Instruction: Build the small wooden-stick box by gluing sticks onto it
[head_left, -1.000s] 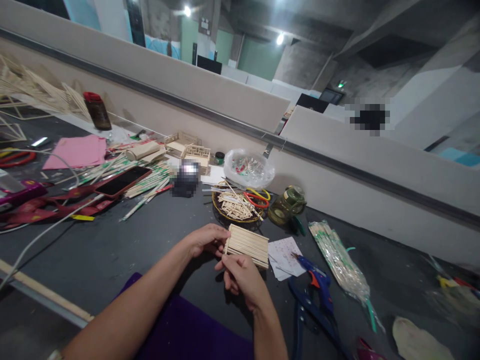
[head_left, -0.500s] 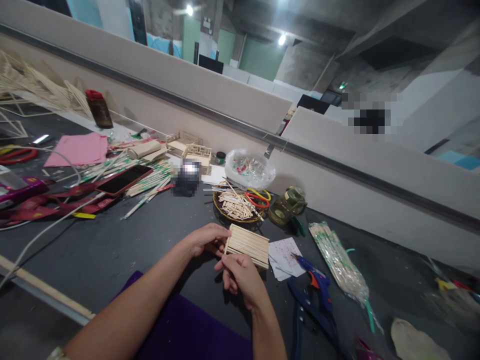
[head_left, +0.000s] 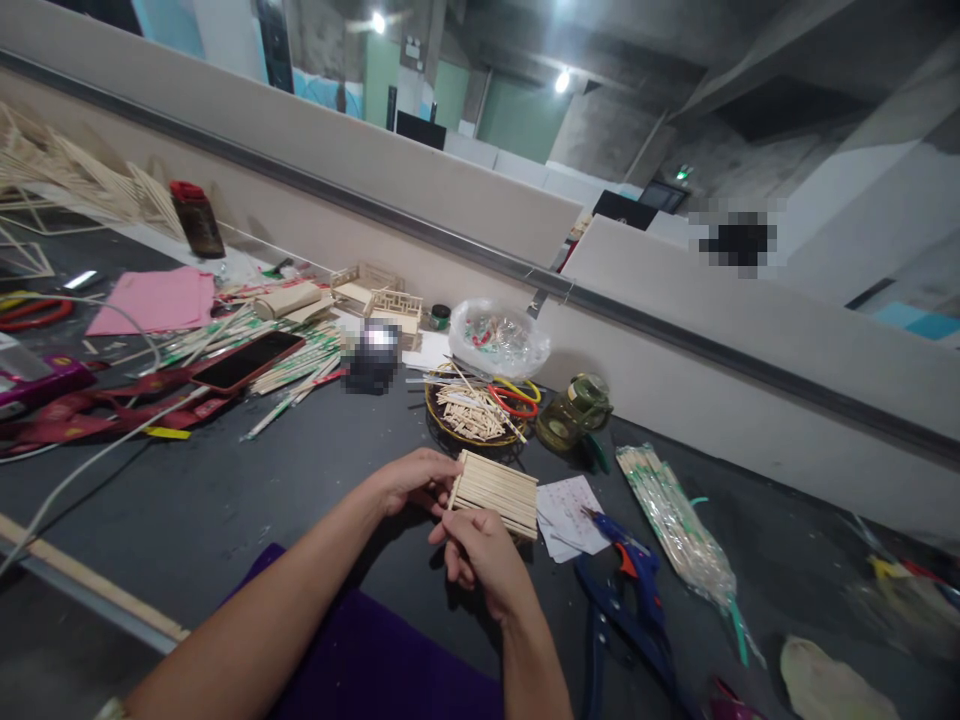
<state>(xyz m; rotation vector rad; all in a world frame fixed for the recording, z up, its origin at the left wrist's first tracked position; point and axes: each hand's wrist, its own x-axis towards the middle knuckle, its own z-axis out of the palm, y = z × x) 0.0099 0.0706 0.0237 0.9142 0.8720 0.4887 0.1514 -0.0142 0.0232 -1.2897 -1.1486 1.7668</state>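
Observation:
Between my hands is a small panel of wooden sticks [head_left: 496, 490], its sticks laid side by side with a crosspiece at each end. My left hand [head_left: 415, 482] pinches its left end, the fingers partly tucked beneath. At the near left corner, my right hand [head_left: 480, 555] grips the edge between thumb and fingers. The panel's underside is hidden. Just beyond it stands a round basket [head_left: 431, 420] with short cut sticks and scissors [head_left: 517, 398]. To the right, a blue glue gun [head_left: 634, 550] lies beside printed paper sheets [head_left: 570, 512].
Blue-handled cutters [head_left: 600, 610] lie right of my right arm, near a plastic-wrapped bundle of sticks [head_left: 679, 525]. A green jar [head_left: 574, 412] and a plastic-lined bowl [head_left: 499, 340] stand at the back. Leftward are a phone [head_left: 251, 360], loose wrapped sticks and small stick-built furniture [head_left: 394, 315].

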